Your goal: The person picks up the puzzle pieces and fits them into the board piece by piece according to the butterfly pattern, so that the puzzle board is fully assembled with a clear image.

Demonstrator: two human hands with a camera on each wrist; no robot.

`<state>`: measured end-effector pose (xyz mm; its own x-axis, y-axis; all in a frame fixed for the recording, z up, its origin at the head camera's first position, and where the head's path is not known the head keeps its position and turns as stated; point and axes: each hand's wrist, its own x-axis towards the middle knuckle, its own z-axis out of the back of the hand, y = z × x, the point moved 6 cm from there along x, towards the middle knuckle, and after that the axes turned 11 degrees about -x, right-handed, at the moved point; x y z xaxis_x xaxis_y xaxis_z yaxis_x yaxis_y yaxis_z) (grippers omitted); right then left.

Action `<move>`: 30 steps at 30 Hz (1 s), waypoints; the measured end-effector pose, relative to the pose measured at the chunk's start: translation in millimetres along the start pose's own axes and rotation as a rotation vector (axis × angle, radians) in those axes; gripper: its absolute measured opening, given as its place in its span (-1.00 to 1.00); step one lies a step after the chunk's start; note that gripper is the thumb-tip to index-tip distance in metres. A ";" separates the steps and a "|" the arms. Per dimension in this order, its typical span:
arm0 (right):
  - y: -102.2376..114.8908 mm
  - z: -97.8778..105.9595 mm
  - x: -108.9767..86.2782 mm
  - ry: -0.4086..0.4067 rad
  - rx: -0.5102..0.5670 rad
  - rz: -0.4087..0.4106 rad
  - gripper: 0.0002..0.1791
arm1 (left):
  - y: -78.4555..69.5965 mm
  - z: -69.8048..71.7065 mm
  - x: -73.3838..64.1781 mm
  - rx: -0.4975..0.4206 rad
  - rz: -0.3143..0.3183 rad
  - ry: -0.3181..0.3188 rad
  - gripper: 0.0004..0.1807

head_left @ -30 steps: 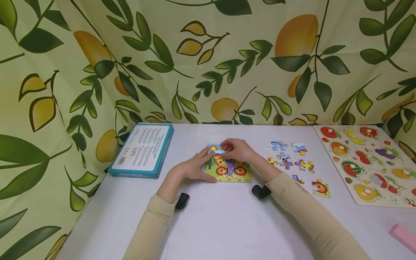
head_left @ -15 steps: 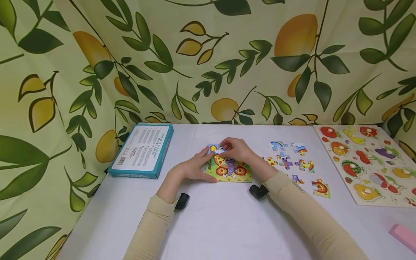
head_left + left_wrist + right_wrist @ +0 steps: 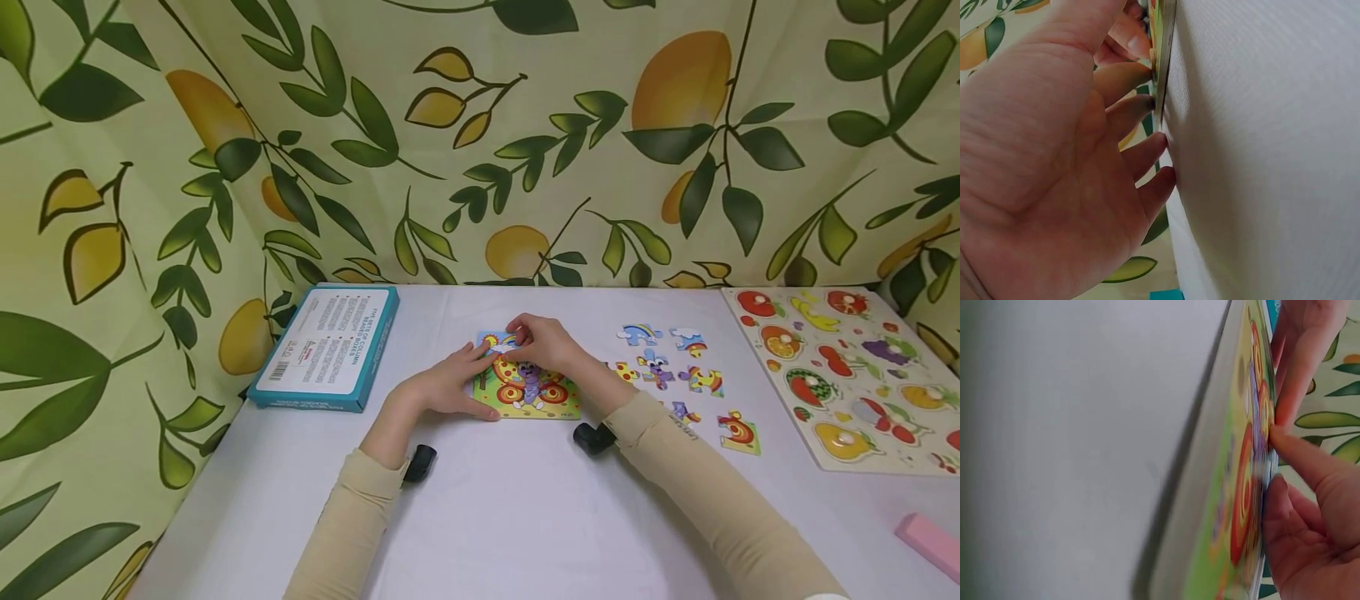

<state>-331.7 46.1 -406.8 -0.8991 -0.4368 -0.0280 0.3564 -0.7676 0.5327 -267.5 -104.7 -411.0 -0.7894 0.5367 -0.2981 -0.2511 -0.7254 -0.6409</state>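
A square butterfly jigsaw puzzle (image 3: 525,403) lies on the white table before me. My left hand (image 3: 442,386) rests along its left side, thumb at the lower corner and fingers spread toward the top. The left wrist view shows that hand's fingertips touching the board's edge and the tablecloth. My right hand (image 3: 549,345) is over the puzzle's upper part, thumb and fingers pinching a cloud-patterned puzzle piece (image 3: 507,346), mostly covered by the fingers. Seen from the right wrist, thumb and index fingertips touch the puzzle surface. To the right lie several loose puzzle pieces (image 3: 657,369).
A teal-edged box (image 3: 322,350) lies at the back left. At the right is a wooden fruit peg board (image 3: 885,465), with a pink block (image 3: 928,543) nearer the front. A patterned curtain (image 3: 570,192) hangs behind the table and along its left.
The right hand has shifted slightly left and up over the puzzle's top, its wrist moving a little left. The left hand stays nearly still.
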 end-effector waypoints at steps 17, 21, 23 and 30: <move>-2.1 4.8 -3.0 0.032 -0.005 0.015 -0.51 | -7.8 -2.3 1.8 0.005 -0.032 0.012 0.05; -1.9 5.0 -3.7 0.026 -0.010 0.034 -0.51 | -8.1 -3.4 2.2 -0.014 -0.033 0.027 0.04; -3.1 5.5 -4.6 0.021 -0.017 0.051 -0.51 | -8.0 -3.3 2.4 -0.009 -0.034 0.020 0.04; -26.5 35.6 -16.6 -0.062 0.020 0.001 -0.66 | -5.1 -1.6 2.0 -0.001 -0.013 -0.006 0.03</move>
<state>-335.2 90.4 -390.4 -0.9130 -0.4073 0.0243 0.3525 -0.7573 0.5498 -266.9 -99.2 -409.5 -0.7892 0.5435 -0.2860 -0.2605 -0.7179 -0.6456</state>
